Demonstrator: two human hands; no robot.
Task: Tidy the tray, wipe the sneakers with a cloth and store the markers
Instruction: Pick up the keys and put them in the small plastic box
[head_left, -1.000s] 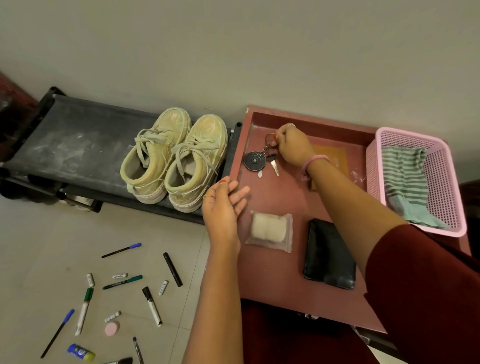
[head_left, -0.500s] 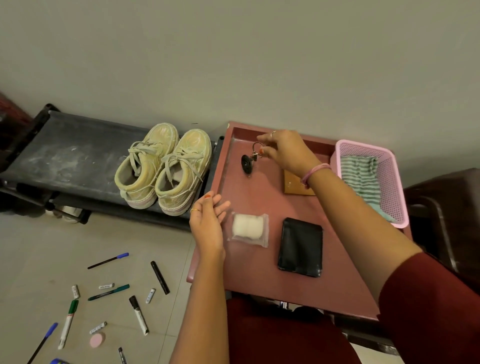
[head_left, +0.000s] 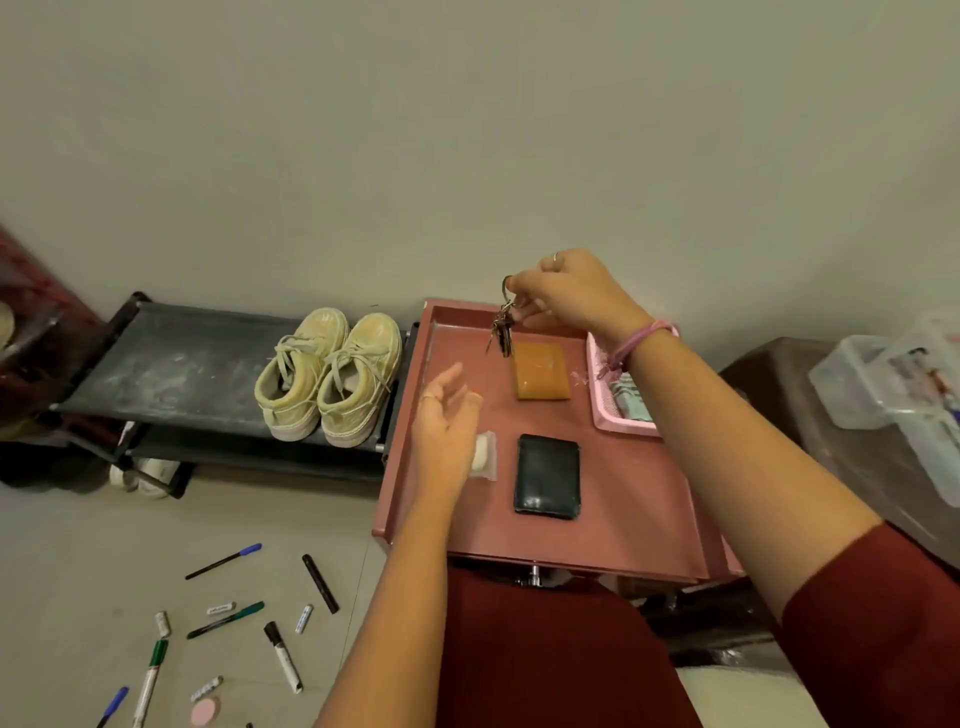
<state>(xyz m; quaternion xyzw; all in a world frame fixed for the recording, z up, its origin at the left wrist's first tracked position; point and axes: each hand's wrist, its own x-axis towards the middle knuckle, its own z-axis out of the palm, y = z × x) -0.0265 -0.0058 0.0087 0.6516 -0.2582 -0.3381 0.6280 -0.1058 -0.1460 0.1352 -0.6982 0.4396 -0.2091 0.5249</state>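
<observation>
1. Right now the right hand (head_left: 574, 296) pinches the ring of a bunch of keys (head_left: 503, 332) and holds it in the air above the far edge of the tray (head_left: 623, 530), toward its far left corner. The keys hang straight down, long axis vertical, clear of the tray floor.

2. The left hand (head_left: 445, 415) hovers with relaxed, spread fingers and grips nothing. It sits over the left side of the tray, below and to the left of the dangling keys, and partly covers a small clear packet (head_left: 484, 457).

3. The relation that matters, as I judge it, is keys to basket. The pink basket (head_left: 605, 410) stands at the far right of the tray, just right of the right wrist, with a striped cloth (head_left: 631, 402) inside it. The right hand is plainly the nearer one, so a short sideways carry to the right would reach it; whether the keys belong there I cannot tell.

4. On the tray floor lie a tan pouch (head_left: 540, 371), directly under the keys, and a black wallet (head_left: 548, 475) nearer the front edge.

5. The sneakers (head_left: 330, 374) stand on the black rack (head_left: 171, 364), touching each other, just beyond the tray's left edge. The markers (head_left: 239, 618) lie scattered on the floor, front left, closer to the left hand.
</observation>
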